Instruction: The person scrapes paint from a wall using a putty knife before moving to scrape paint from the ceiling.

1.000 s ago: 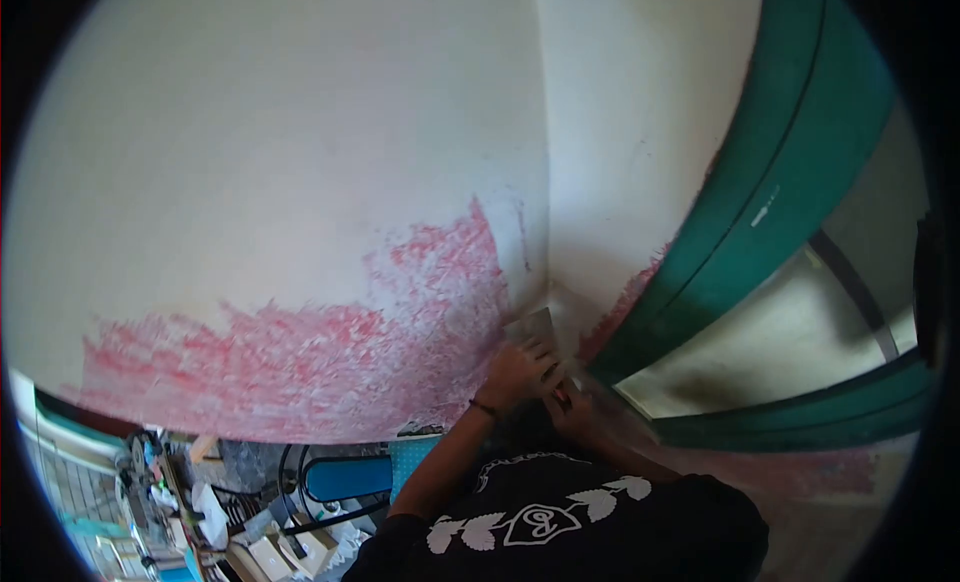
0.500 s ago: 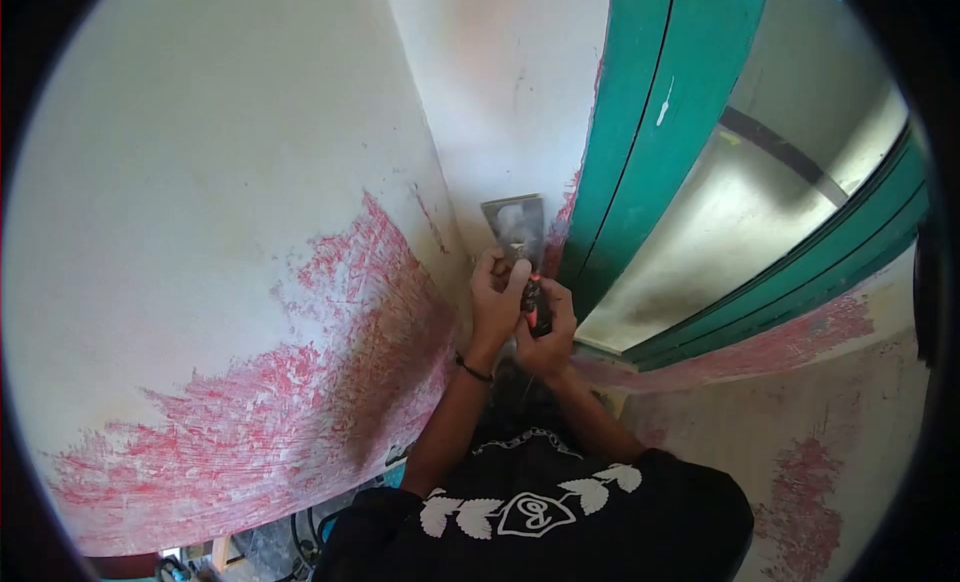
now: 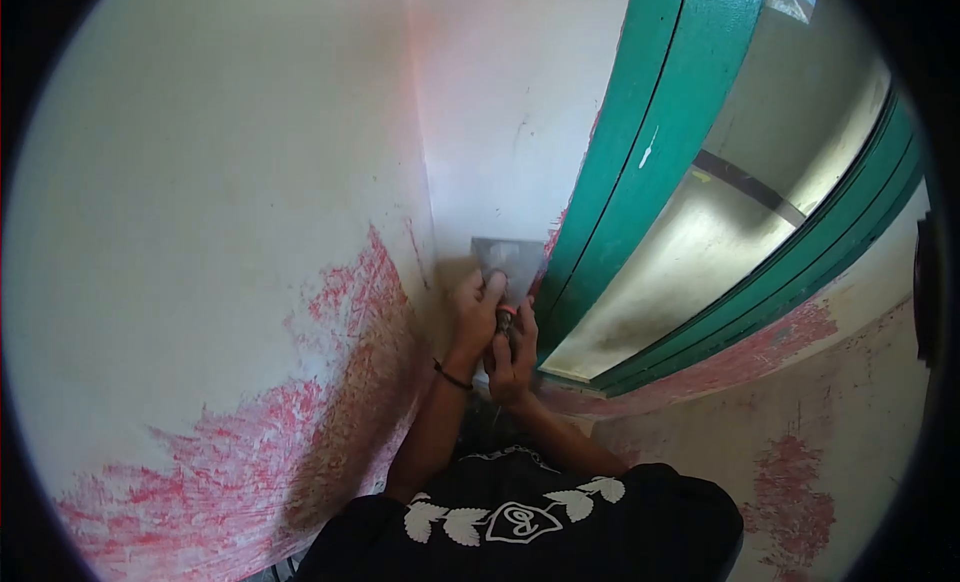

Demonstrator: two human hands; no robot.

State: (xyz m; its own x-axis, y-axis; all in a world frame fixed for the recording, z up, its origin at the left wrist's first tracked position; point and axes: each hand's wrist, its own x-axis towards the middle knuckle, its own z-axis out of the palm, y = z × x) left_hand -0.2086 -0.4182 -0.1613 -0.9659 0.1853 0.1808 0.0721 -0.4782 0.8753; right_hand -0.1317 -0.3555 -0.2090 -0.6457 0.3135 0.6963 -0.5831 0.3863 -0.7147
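A wide-bladed putty knife (image 3: 518, 254) is in both my hands, its blade pointing up at the narrow white wall between the corner and the green frame. My right hand (image 3: 513, 367) is closed around the dark handle, which has an orange-red band. My left hand (image 3: 476, 310), with a dark bracelet at the wrist, grips the knife near the base of the blade, the thumb on its face. The blade's top edge lies at or very near the wall; actual contact cannot be made out.
On the left, a wall (image 3: 230, 182) has rough red patches (image 3: 250, 452) along its lower part. A green door or window frame (image 3: 630, 172) stands close to my right hand, with a pale panel (image 3: 690, 252) beyond it. Another red-patched wall (image 3: 790, 502) is at the lower right.
The knife has turned, so its blade now faces me more broadly. Both hands and the knife sit further left and lower in the view, which has itself shifted.
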